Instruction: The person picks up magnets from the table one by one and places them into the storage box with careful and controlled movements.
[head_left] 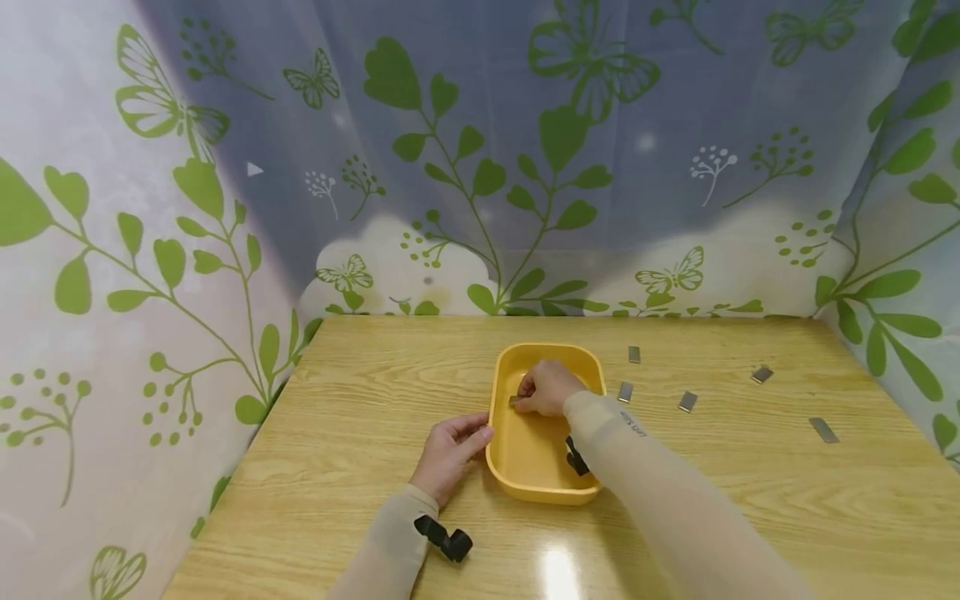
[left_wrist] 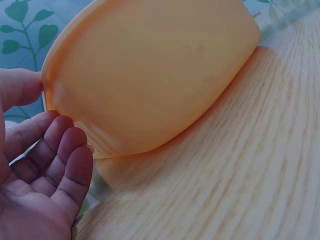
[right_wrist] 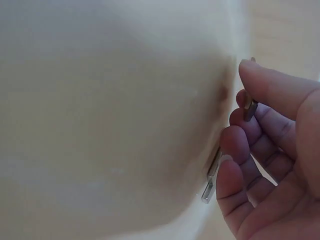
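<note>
A yellow plastic bin (head_left: 543, 492) sits on the wooden table. My left hand (head_left: 452, 454) holds its left side; in the left wrist view the thumb is at the rim and the curled fingertips (left_wrist: 75, 145) rest against the outer wall. My right hand (head_left: 549, 387) reaches inside the bin. Between its thumb and finger it pinches a small flat metal piece (right_wrist: 251, 107), seen nearly edge-on. A second shiny metal piece (right_wrist: 212, 175) lies beside the lower fingertips, by the bin's wall; its exact contact I cannot tell.
Several similar small grey metal pieces lie apart on the table to the bin's right, one at the back (head_left: 634, 354) and one at the far right (head_left: 823, 430). A patterned cloth (head_left: 465, 208) hangs behind the table. Black wrist cameras are strapped to both sleeves.
</note>
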